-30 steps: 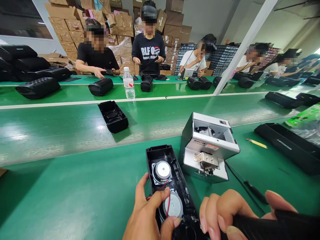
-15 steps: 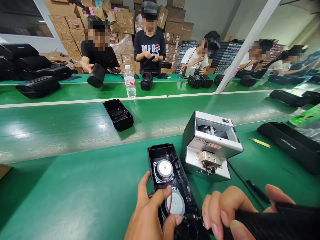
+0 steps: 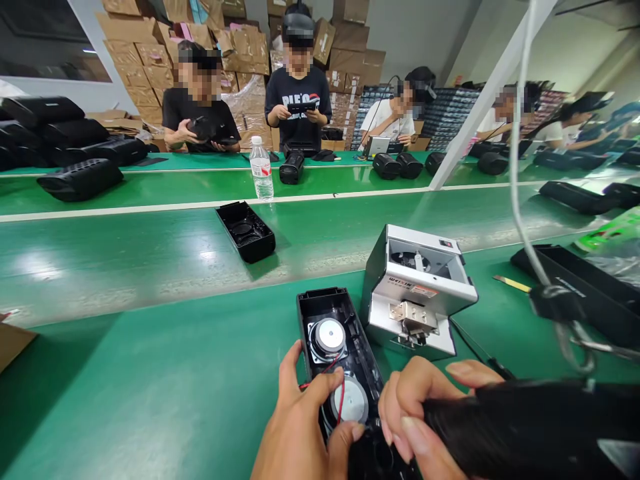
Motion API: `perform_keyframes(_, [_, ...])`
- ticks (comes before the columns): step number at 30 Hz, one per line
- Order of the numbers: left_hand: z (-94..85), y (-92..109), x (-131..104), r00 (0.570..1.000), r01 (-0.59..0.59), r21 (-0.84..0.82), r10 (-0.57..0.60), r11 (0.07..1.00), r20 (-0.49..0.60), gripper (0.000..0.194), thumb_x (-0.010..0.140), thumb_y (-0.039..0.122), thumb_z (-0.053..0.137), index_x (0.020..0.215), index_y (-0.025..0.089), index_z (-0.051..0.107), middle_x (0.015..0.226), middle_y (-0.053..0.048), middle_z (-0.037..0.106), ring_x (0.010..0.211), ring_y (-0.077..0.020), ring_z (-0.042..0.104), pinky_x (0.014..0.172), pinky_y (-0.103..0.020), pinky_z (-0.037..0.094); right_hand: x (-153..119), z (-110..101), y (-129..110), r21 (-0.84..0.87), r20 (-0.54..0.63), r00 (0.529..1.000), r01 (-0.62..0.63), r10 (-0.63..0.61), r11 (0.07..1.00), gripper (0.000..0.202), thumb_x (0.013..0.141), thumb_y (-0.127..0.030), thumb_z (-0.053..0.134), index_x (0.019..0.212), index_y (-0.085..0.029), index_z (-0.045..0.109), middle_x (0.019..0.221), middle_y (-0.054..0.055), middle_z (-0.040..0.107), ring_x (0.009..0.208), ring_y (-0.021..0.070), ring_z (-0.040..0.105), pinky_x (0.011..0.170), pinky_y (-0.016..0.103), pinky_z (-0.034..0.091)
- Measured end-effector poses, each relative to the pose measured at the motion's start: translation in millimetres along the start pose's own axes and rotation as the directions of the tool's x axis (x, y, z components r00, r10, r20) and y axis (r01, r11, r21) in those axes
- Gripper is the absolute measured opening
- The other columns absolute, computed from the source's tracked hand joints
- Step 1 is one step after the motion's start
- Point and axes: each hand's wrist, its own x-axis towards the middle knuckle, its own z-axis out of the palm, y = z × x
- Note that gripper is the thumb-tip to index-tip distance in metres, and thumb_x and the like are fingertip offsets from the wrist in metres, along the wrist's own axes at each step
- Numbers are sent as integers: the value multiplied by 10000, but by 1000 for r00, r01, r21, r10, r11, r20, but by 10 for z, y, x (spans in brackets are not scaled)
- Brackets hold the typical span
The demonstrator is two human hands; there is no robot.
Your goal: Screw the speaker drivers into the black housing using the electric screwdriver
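Black plastic makes up the open speaker housing [image 3: 345, 373] that lies on the green workbench [image 3: 150, 393], its long axis running away from the person, two round silver drivers [image 3: 329, 335] seated inside with a red wire [image 3: 327, 377] looping between them. At the housing's near end the left hand [image 3: 300, 427] rests on its left edge — index finger bent over the rim onto the red wire, thumb pressed against the near driver, so the fingers pinch the housing rather than lie loose. Just right of the housing's near end, the right hand [image 3: 425, 413] is clenched around a black electric screwdriver [image 3: 525, 427], whose tip is hidden behind the fingers; a pale cable [image 3: 517, 167] rises from the tool's rear toward the top of the view. Immediately right of the housing's far end stands a silver screw feeder [image 3: 417, 293], nearly touching it. Beyond the housing, on the conveyor belt, lies another empty black shell [image 3: 246, 231], and farther still a water bottle [image 3: 261, 170] stands upright. Across the belt from the housing, several other people handle black speakers at their own bench.
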Motion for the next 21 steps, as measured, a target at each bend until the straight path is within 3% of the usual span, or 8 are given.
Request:
perform_keyframes(4, [-17, 76, -25, 1000, -19, 32, 20, 999, -14, 486, 852, 94, 697, 1297, 277, 762, 1766, -148, 202, 1222, -269, 727, 1090, -488, 577, -21, -51, 57, -66, -16, 1000, 10, -11, 998, 463, 1093, -160, 477, 1482, -369, 339, 811, -33, 452, 610, 123, 509, 564, 281, 442])
perform_keyframes(8, [-48, 119, -45, 998, -69, 132, 67, 989, 21, 488, 892, 169, 650, 1371, 216, 727, 1762, -234, 170, 1107, -283, 768, 1009, -525, 612, -65, 34, 78, -122, -108, 994, -44, 31, 992, 302, 1101, -238, 518, 1373, -319, 417, 780, -34, 504, 654, 132, 493, 649, 303, 373])
perform_keyframes(10, [-111, 94, -20, 997, -74, 254, 79, 964, -10, 489, 1007, 263, 520, 1474, 247, 664, 1763, -216, 213, 955, -219, 785, 928, -493, 647, -80, 107, 66, -121, -141, 989, -67, 50, 990, 295, 1094, -280, 550, 1362, -305, 430, 775, -32, 514, 654, 129, 483, 648, 308, 346])
perform_keyframes(12, [-233, 34, 53, 985, -79, 395, 131, 915, -108, 551, 1080, 236, 301, 1536, 253, 609, 1734, -195, 321, 935, -163, 771, 842, -386, 664, -59, 156, 29, -88, -172, 983, -79, 63, 993, 391, 1099, -313, 549, 1453, -329, 386, 800, -27, 505, 621, 126, 476, 591, 291, 354])
perform_keyframes(14, [-404, -37, 173, 942, -191, 541, 307, 819, -133, 649, 1009, 61, 247, 1492, 231, 648, 1687, -175, 426, 1150, -167, 735, 910, -327, 641, 19, 134, -40, 0, -227, 972, -55, 53, 998, 519, 1099, -304, 537, 1561, -375, 311, 837, -19, 493, 587, 122, 492, 525, 270, 394])
perform_keyframes(17, [-659, -106, 388, 809, -481, 701, 574, 526, 125, 708, 737, -53, 456, 1235, 336, 774, 1634, -27, 532, 1517, -274, 518, 1163, -496, 539, 245, -50, -201, 147, -316, 946, 122, -70, 982, 665, 1086, -225, 521, 1644, -457, 244, 786, -32, 495, 537, 120, 522, 510, 265, 492])
perform_keyframes(19, [-772, -138, 511, 742, -584, 725, 603, 365, 295, 588, 632, 9, 527, 1036, 355, 780, 1447, 55, 685, 1501, -315, 538, 1184, -601, 511, 432, -214, -314, 108, -348, 919, 235, -184, 966, 704, 1073, -180, 538, 1641, -496, 268, 747, -40, 507, 549, 122, 540, 549, 268, 539])
perform_keyframes(21, [-837, -205, 597, 685, -629, 731, 632, 264, 362, 420, 594, 79, 554, 881, 320, 745, 1157, 74, 776, 1307, -305, 688, 1163, -656, 507, 604, -345, -389, -24, -353, 903, 253, -245, 967, 739, 1059, -141, 562, 1639, -508, 289, 741, -46, 520, 593, 125, 560, 611, 276, 559])
